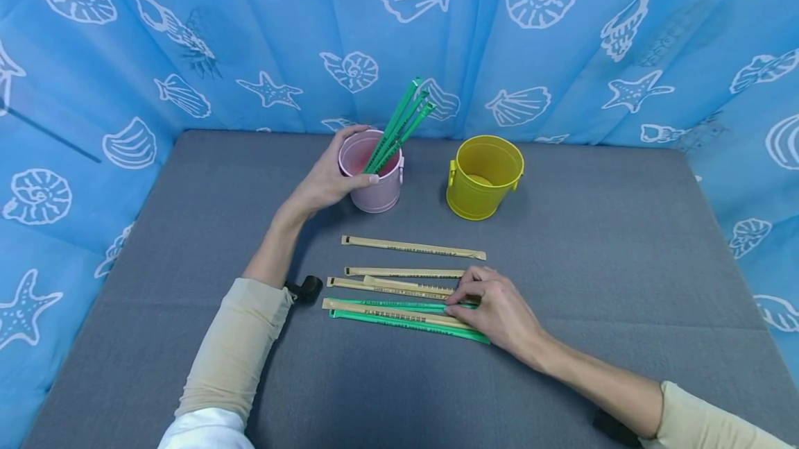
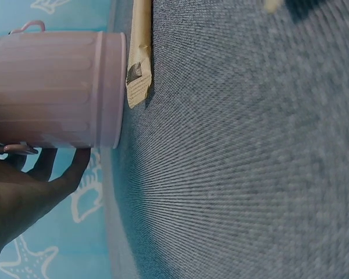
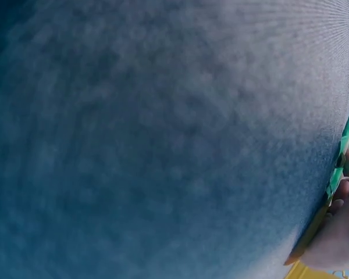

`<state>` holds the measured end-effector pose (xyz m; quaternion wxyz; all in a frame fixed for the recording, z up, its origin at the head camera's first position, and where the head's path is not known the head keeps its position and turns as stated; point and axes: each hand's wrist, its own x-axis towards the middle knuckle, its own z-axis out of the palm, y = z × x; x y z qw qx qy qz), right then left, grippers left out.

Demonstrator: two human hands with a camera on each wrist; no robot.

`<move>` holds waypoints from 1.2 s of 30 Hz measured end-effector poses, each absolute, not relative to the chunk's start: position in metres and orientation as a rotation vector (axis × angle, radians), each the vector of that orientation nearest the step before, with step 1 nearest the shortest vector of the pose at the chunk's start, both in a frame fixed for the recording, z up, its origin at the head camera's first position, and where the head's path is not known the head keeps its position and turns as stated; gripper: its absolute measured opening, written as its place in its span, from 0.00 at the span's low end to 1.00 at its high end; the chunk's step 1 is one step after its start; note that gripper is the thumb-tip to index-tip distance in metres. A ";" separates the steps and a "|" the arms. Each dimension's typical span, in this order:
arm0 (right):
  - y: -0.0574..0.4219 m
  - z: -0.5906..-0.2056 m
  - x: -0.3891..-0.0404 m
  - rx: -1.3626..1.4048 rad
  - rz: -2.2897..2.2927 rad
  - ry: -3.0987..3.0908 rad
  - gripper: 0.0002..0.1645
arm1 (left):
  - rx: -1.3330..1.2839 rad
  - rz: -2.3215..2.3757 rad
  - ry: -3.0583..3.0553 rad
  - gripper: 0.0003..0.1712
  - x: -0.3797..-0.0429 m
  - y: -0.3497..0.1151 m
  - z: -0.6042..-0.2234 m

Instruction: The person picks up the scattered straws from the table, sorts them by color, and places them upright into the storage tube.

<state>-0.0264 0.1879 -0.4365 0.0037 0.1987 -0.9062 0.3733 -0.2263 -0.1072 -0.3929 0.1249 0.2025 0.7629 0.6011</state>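
Note:
My left hand (image 1: 327, 175) grips the pink bucket (image 1: 377, 198) at its left side, thumb across the front below the rim. Several green wrapped straws (image 1: 399, 126) lean to the right inside that bucket. In the left wrist view, fingers (image 2: 75, 168) lie against the bucket's wall. Over the lower rows of straws, my right hand (image 1: 499, 314) pinches a green wrapped straw (image 1: 399, 306) near its right end between thumb and forefinger. Just below it lie a tan wrapped straw (image 1: 374, 311) and another green straw (image 1: 406, 325). The right wrist view shows fingertips at green wrapping (image 3: 348, 136).
A yellow bucket (image 1: 477, 192) stands upright to the right of the pink one. Several tan wrapped straws (image 1: 412, 248) lie roughly parallel in front of the buckets. Grey cloth (image 1: 593, 241) covers the table, and a blue seashell curtain (image 1: 299, 32) hangs behind it.

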 end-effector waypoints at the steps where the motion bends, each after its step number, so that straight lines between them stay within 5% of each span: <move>1: 0.188 -0.436 -0.026 0.608 1.182 -2.841 0.08 | 0.588 1.748 2.224 0.50 -0.226 -0.107 -0.393; 22: 0.196 -0.421 -0.037 0.473 1.578 -2.572 0.12 | 0.537 1.708 2.240 0.53 -0.227 -0.107 -0.395; 36: 0.206 -0.377 -0.061 0.339 1.630 -2.408 0.11 | 0.566 1.704 2.208 0.50 -0.210 -0.102 -0.365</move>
